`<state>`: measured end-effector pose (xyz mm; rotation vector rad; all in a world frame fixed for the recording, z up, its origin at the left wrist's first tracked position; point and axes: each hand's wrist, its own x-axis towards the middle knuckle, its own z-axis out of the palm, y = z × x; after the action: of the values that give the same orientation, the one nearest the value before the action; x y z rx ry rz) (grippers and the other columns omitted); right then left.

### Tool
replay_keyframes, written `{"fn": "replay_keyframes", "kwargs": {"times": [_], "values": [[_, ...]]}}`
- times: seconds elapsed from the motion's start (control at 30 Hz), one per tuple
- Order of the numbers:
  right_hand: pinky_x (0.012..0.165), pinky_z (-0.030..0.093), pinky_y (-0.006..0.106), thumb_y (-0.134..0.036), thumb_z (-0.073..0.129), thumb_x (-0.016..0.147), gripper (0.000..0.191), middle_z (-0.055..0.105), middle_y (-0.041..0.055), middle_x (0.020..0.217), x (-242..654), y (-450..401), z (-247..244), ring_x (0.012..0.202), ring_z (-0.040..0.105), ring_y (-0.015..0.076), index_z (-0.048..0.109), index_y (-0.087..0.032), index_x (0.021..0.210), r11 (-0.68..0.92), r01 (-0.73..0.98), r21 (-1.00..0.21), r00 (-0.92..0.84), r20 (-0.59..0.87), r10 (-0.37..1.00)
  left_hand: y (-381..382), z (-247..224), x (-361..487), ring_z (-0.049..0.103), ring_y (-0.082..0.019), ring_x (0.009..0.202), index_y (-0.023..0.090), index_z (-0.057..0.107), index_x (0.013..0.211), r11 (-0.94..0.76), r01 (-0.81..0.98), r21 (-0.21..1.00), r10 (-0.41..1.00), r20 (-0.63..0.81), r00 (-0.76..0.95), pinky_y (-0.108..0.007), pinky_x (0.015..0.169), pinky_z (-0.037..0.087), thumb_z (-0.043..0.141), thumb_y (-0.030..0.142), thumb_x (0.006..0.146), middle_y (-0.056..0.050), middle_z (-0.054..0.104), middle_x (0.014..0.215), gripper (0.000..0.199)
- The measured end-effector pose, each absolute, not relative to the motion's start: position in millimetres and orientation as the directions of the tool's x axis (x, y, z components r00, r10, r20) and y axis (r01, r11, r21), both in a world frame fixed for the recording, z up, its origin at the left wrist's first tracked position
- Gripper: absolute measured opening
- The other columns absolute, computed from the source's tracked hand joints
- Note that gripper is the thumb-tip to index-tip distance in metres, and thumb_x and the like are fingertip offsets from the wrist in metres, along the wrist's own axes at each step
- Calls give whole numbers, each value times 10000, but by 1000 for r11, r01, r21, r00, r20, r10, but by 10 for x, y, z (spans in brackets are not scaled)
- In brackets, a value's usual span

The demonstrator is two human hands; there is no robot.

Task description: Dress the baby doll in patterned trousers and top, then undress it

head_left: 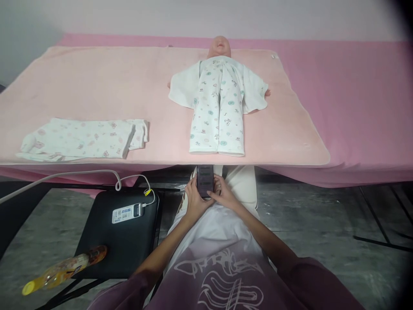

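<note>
A dark smartphone lies upright between my two hands, just below the table's front edge and above my lap. My left hand wraps around its left side and lower end. My right hand grips its right side, with the thumb over the bottom of the screen. On the table in front of me a baby doll lies on its back. White printed baby clothes cover it, sleeves spread to both sides, with the small hands showing at the cuffs.
A folded printed baby garment lies at the left on the pink blanket. Below left, a black chair carries a white device with a cable and a bottle with a yellow cap. Metal legs stand at right.
</note>
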<state>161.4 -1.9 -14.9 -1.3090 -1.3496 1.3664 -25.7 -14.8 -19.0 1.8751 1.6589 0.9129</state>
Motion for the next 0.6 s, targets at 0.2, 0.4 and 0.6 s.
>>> {"fn": "replay_keyframes", "kwargs": {"times": [0.2, 0.4, 0.6], "values": [[1145, 600, 519, -525, 913, 907, 976, 576, 163, 1500, 1516, -114, -165, 1279, 640, 317, 416, -275, 1709, -63, 149, -987, -128, -83, 988, -161, -236, -253, 439, -471, 1566, 201, 239, 1822, -133, 676, 725, 987, 159, 24, -671, 1319, 329, 920, 527, 791, -273, 438, 1681, 1277], [1129, 605, 501, -563, 907, 905, 998, 567, 168, 1511, 1495, -108, -248, 1265, 631, 312, 396, -270, 1711, -54, 142, -988, -115, -71, 991, -166, -259, -265, 428, -471, 1583, 183, 236, 1820, -157, 674, 722, 984, 176, 41, -666, 1327, 320, 896, 609, 842, -281, 431, 1670, 1255], [1115, 610, 486, -579, 916, 886, 1022, 574, 155, 1492, 1468, -101, -271, 1253, 634, 307, 390, -279, 1710, -73, 143, -987, -91, -86, 992, -149, -262, -268, 408, -475, 1603, 176, 226, 1822, -170, 667, 725, 983, 176, 59, -666, 1331, 311, 882, 645, 852, -283, 438, 1673, 1262]]}}
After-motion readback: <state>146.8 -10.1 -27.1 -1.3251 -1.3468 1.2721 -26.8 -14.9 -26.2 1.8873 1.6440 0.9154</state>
